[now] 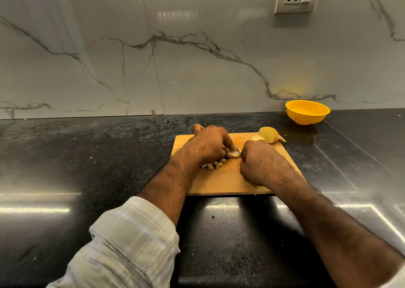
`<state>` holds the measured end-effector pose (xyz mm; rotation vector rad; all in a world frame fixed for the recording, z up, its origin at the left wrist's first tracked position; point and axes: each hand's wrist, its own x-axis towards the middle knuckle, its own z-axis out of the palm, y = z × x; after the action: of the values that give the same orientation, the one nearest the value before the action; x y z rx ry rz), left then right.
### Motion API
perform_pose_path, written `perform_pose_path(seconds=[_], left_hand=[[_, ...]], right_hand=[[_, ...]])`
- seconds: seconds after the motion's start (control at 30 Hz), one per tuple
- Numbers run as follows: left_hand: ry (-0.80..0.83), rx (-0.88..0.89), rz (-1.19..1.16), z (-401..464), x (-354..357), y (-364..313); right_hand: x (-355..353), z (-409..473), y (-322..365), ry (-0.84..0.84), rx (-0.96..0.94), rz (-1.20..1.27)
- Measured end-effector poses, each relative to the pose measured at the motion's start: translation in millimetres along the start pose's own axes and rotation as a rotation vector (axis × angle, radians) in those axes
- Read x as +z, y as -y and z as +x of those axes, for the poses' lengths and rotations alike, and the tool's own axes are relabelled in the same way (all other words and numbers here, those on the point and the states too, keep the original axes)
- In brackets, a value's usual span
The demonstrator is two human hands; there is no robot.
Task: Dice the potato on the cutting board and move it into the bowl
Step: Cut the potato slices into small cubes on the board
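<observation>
A glossy black surface (87, 167) meets a veined marble wall (197, 57); the yellow bowl (307, 111) sits by that wall. On the cutting board (225, 182), near the front edge, the left hand (210, 144) pinches a potato piece (235, 155). The right hand (262, 162) is curled around something hidden.

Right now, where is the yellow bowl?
In the head view, the yellow bowl sits far right on the black counter, against the marble wall, beyond the cutting board.

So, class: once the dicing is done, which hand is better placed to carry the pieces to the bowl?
Probably the right hand: the yellow bowl sits beyond the board's far right corner, on that hand's side. The left hand would have to cross over.
</observation>
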<state>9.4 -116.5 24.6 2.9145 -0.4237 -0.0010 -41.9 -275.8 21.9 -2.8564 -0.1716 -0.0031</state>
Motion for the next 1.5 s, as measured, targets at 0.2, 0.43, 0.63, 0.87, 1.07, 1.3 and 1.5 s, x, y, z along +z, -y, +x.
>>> perform_pose_path(seconds=[0.2,0.43,0.63,0.87,1.07,1.3,1.5], left_hand=[[-0.020,-0.005,0.017,-0.9,-0.3,1.3],[-0.016,-0.008,0.035,3.6,0.8,3.0],[-0.017,-0.004,0.015,3.0,-0.2,3.2],[0.006,-0.019,0.023,2.8,-0.8,2.1],[0.012,-0.026,0.021,2.3,-1.3,1.6],[-0.048,0.008,0.039,0.4,-0.4,5.3],[-0.060,0.017,0.036,1.4,-0.1,6.9]], right_hand=[[5.1,-1.8,-9.5,-0.092,-0.011,0.052],[6.4,-4.8,-9.3,-0.060,-0.012,0.054],[7.7,-3.0,-5.9,-0.051,-0.007,0.033],[6.8,-0.9,-7.4,-0.039,-0.021,0.023],[3.6,4.4,0.4,-0.015,-0.022,0.016],[7.8,-0.6,-8.7,-0.117,-0.041,0.059],[9.5,-3.3,-6.4,-0.063,-0.052,0.047]])
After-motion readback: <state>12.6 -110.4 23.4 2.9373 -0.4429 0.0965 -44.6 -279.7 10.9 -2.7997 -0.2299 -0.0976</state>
